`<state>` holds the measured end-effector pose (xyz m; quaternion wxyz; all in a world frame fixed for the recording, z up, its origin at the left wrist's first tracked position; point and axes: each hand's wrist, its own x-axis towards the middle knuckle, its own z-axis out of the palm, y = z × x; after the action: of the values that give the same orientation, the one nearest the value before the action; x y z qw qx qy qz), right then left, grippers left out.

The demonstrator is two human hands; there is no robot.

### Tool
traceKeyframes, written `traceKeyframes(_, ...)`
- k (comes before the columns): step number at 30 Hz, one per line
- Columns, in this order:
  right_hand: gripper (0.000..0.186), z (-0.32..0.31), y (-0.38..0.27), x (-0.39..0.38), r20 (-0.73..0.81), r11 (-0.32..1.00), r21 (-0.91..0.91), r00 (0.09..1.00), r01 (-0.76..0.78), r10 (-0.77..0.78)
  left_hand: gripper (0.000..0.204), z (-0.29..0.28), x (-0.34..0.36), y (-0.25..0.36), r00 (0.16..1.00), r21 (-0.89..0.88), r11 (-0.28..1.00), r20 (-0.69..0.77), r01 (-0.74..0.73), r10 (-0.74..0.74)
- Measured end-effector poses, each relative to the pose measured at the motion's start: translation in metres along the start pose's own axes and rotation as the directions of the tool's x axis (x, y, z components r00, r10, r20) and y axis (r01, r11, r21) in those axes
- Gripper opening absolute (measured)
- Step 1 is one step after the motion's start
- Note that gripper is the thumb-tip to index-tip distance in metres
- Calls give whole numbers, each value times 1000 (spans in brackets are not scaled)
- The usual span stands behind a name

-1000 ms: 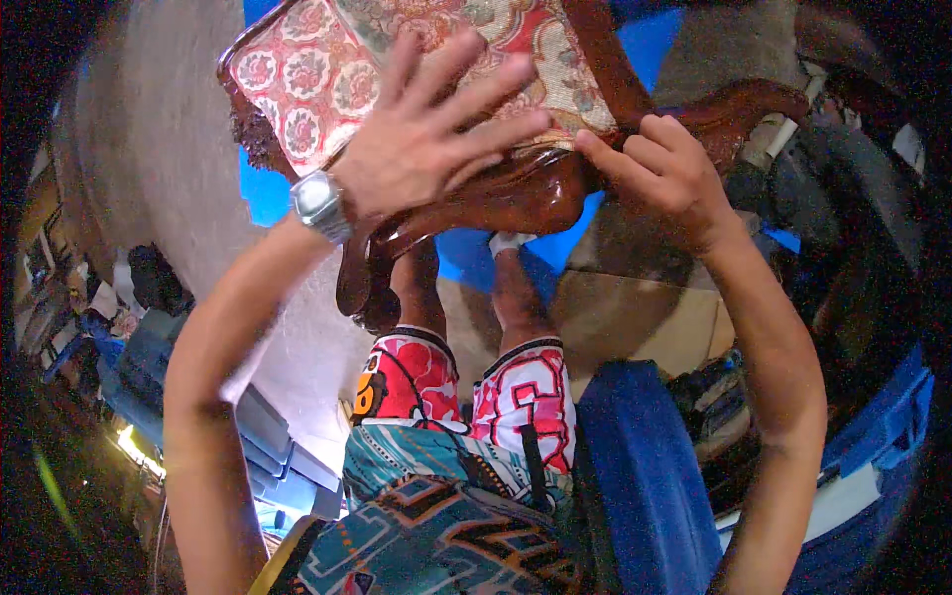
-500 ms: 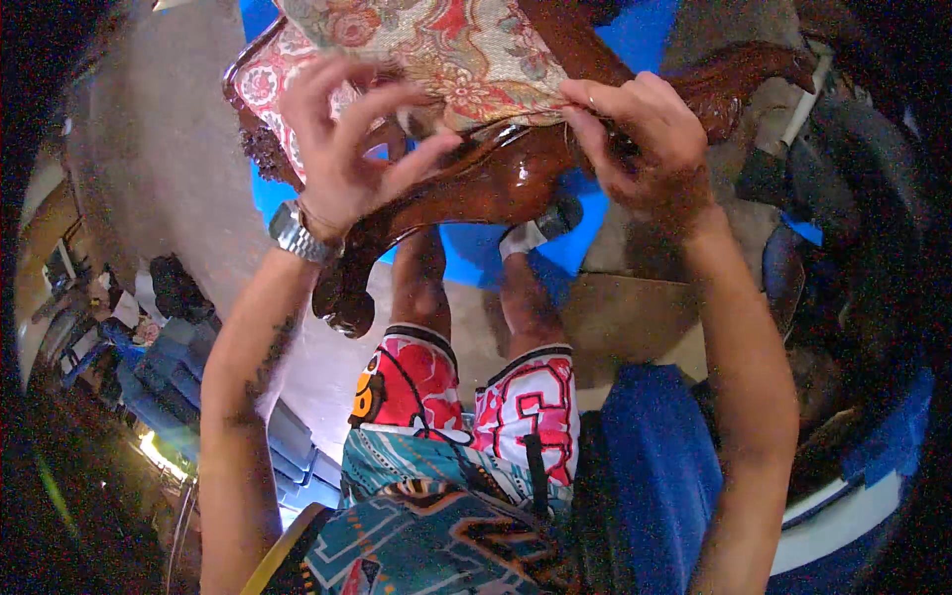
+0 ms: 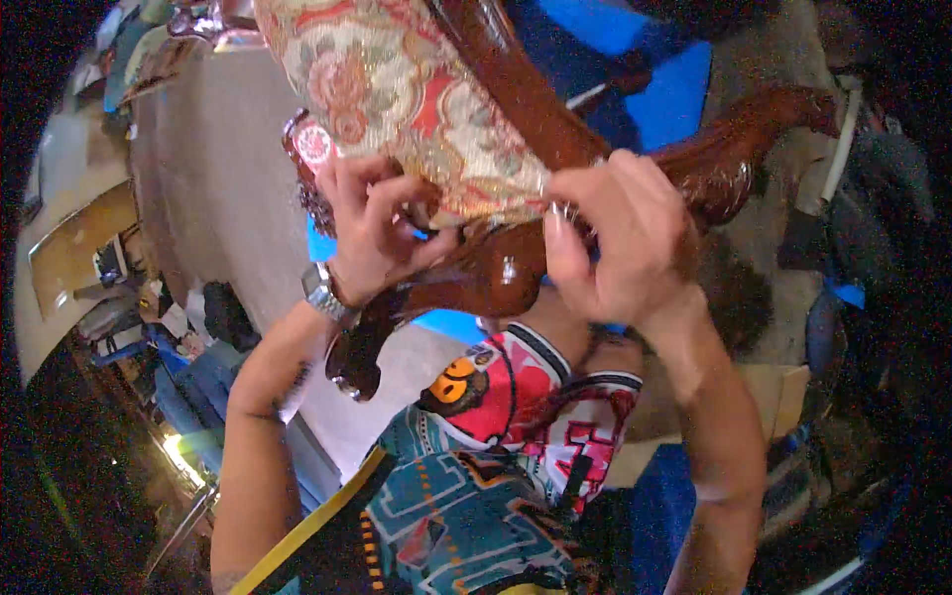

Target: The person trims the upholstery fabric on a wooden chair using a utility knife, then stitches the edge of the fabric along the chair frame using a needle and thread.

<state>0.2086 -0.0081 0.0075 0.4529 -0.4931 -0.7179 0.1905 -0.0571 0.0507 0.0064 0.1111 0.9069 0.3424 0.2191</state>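
Note:
A floral upholstery fabric in cream, red and gold lies over a glossy, dark brown carved wooden furniture frame in front of me. My right hand pinches the fabric's near right corner between thumb and fingers, beside the wooden rail. At the near left edge of the fabric is my left hand, with a silver watch on its wrist. Its fingers curl while thumb and index finger stay apart, and no held thing shows between them. Part of the fabric's near edge is hidden by this hand.
A curved wooden leg of the frame points toward me at the left, and another carved leg reaches right. Blue sheeting lies under the frame. Dark blue cloth hangs near my right side. Cluttered items line the far left.
The furniture and fabric sit lower and turned in the view. My left hand's fingers have curled in closer to the fabric edge. The right hand keeps its pinch on the corner.

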Motion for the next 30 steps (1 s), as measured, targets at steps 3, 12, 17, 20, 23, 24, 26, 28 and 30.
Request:
traceKeyframes(3,8,-9,-5,0,-40,997,39,997,62,-60,52,4,3,-4,983,116,977,-33,-178,183)
traceKeyframes(12,2,7,6,-4,-143,995,-72,986,74,-84,47,33,14,-47,848,121,843,-8,-525,530)
traceKeyframes(17,6,28,12,-5,-434,989,-102,899,-110,55,48,34,22,-56,824,83,821,7,-565,567)
traceKeyframes(20,11,29,13,3,-597,978,34,781,-203,183,47,26,32,-47,854,40,853,57,-520,517)
traceKeyframes(23,13,29,12,15,-563,969,49,795,-241,226,45,8,50,-38,856,-102,852,15,-513,517)
traceKeyframes(24,15,28,15,16,-589,967,149,767,-208,256,38,6,58,-38,897,-226,871,-20,-435,442)
traceKeyframes(26,14,28,14,17,-609,955,173,736,-239,295,24,8,72,-32,918,-322,861,-103,-395,383)
traceKeyframes(28,16,30,13,16,-632,942,227,698,-249,337,18,13,82,-24,896,-271,855,-96,-442,433)
traceKeyframes(30,17,31,14,14,-656,936,268,667,-231,352,15,18,88,-16,858,-254,820,-99,-512,505)
